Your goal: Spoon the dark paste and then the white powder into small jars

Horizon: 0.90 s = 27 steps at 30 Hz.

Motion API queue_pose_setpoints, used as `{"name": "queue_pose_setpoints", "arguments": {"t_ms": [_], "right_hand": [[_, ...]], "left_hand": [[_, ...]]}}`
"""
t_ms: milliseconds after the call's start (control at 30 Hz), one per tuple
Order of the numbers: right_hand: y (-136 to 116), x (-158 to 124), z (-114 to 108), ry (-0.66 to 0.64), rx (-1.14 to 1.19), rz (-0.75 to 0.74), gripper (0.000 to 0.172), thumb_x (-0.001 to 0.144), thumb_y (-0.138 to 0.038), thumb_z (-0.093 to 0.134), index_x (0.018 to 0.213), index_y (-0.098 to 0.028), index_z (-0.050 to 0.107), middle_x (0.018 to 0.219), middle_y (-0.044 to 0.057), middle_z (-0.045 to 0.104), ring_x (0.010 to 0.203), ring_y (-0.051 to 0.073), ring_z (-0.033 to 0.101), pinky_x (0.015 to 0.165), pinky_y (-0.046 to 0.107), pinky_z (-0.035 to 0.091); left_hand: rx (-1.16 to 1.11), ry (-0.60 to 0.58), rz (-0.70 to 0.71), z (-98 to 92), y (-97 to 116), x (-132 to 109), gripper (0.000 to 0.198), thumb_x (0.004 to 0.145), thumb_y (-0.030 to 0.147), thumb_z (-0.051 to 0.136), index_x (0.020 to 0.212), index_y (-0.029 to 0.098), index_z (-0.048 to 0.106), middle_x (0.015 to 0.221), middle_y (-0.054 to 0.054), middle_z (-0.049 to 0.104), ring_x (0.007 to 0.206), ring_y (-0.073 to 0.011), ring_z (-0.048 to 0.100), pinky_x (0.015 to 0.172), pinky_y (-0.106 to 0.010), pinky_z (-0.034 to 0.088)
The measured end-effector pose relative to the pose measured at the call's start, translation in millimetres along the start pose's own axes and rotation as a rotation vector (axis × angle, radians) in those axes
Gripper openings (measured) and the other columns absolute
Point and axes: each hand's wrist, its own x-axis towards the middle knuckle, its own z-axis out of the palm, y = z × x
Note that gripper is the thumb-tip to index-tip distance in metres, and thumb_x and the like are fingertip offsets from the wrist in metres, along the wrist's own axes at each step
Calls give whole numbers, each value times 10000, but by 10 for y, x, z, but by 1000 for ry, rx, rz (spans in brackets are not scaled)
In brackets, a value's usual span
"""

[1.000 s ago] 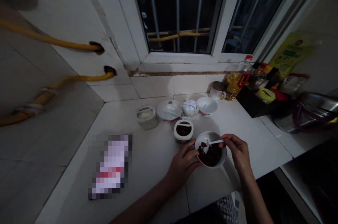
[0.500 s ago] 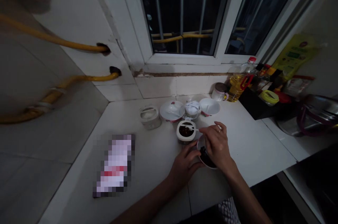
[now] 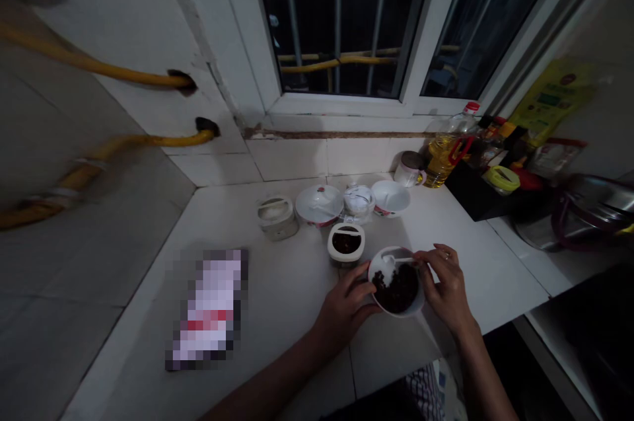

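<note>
A white bowl [image 3: 421, 299] with dark, crumbly food [image 3: 400, 292] in it stands near the counter's front edge. My left hand [image 3: 349, 302] grips the bowl's left side, thumb and fingers at its rim. Pinched in my right hand [image 3: 446, 282] is the handle of a small white spoon [image 3: 389, 262], its head inside the bowl over the food. Just behind the bowl, to the left, sits an open seasoning jar [image 3: 346, 257] with a white rim and dark reddish contents.
Along the back stand a lidded clear container [image 3: 277, 219], a shallow bowl [image 3: 319, 203], a small glass jar [image 3: 358, 201] and another white bowl [image 3: 391, 197]. An oil bottle [image 3: 446, 153] and a steel pot [image 3: 584, 216] are right. A blurred-out object [image 3: 208, 308] lies left.
My right hand has moved right and slightly down, carrying the spoon from over the seasoning jar into the bowl. My left hand stays on the bowl. The view has shifted slightly.
</note>
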Motion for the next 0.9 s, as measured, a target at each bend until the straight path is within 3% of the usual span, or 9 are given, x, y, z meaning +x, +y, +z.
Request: {"name": "queue_pose_setpoints", "arguments": {"t_ms": [167, 367, 467, 633, 733, 900], "right_hand": [[-91, -21, -35, -189, 65, -69, 222, 883, -118, 469, 960, -249, 630, 785, 10, 706, 738, 179, 621, 964, 503, 384], [-64, -56, -138, -113, 29, -18, 183, 887, -151, 479, 922, -241, 634, 773, 9, 703, 692, 178, 615, 966, 511, 374], [-80, -101, -113, -146, 70, 4, 171, 885, -147, 484, 913, -230, 630, 760, 10, 701, 696, 177, 611, 942, 486, 381], [-192, -177, -9, -148, 239, 302, 173, 887, -254, 500, 866, -233, 670, 653, 17, 694, 746, 219, 599, 742, 380, 449], [-206, -172, 14, -81, 331, 509, 195, 843, -339, 548, 787, -229, 700, 623, 25, 705, 785, 245, 607, 733, 372, 451], [-165, -121, 2, -30, 617, 735, 228, 767, -406, 609, 731, -195, 687, 573, 20, 690, 615, 205, 612, 648, 328, 463]], "left_hand": [[-3, 16, 52, 15, -3, -8, 219, 896, 297, 600, 1083, 192, 560, 1314, -146, 517, 1148, -242, 585, 879, -367, 556], [50, 37, 126, 4, 12, 14, 209, 909, 301, 577, 1082, 191, 531, 1322, -149, 500, 1189, -240, 549, 895, -367, 550], [57, 41, 129, 0, 13, 19, 216, 910, 294, 576, 1093, 190, 527, 1311, -154, 506, 1178, -237, 556, 898, -371, 548], [53, 26, 109, 11, -6, -13, 261, 893, 294, 606, 1129, 213, 529, 1321, -149, 506, 1176, -242, 560, 887, -387, 549], [61, 11, 104, 19, -15, -31, 262, 887, 280, 616, 1125, 208, 534, 1329, -150, 499, 1187, -251, 552, 894, -397, 542], [70, 0, 102, 7, 4, -18, 224, 907, 293, 582, 1109, 210, 530, 1319, -150, 497, 1191, -250, 548, 902, -393, 545]]}}
